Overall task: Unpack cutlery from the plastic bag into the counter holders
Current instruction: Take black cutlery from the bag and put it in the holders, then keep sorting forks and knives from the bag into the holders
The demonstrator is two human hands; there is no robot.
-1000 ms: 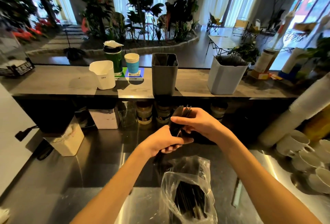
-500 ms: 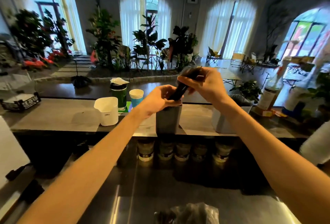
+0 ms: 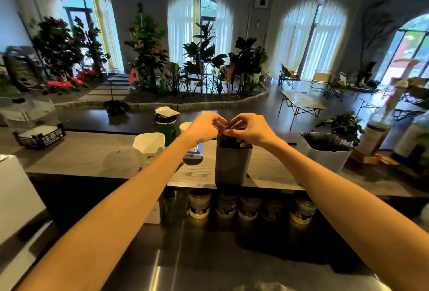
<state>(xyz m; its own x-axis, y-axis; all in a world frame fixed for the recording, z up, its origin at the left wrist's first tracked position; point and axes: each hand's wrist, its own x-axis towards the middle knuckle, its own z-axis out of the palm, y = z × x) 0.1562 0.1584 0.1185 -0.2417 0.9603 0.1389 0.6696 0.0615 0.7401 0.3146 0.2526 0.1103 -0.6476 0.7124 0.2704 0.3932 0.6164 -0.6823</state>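
Two hands over one dark grey holder (image 3: 233, 165) on the wooden counter (image 3: 92, 156). Left hand (image 3: 204, 128) and right hand (image 3: 251, 129) with fingers curled, tips meeting at the holder's mouth; dark cutlery (image 3: 228, 143) inside, grip on it unclear. One white holder (image 3: 325, 155) right, filled dark. One white cup (image 3: 149, 149) left. Five jars (image 3: 249, 207) beneath.

Bare counter (image 3: 92, 158) lies left of the white cup (image 3: 149, 149); the grey holder (image 3: 232, 165) and white bin (image 3: 325, 151) flank an open gap.
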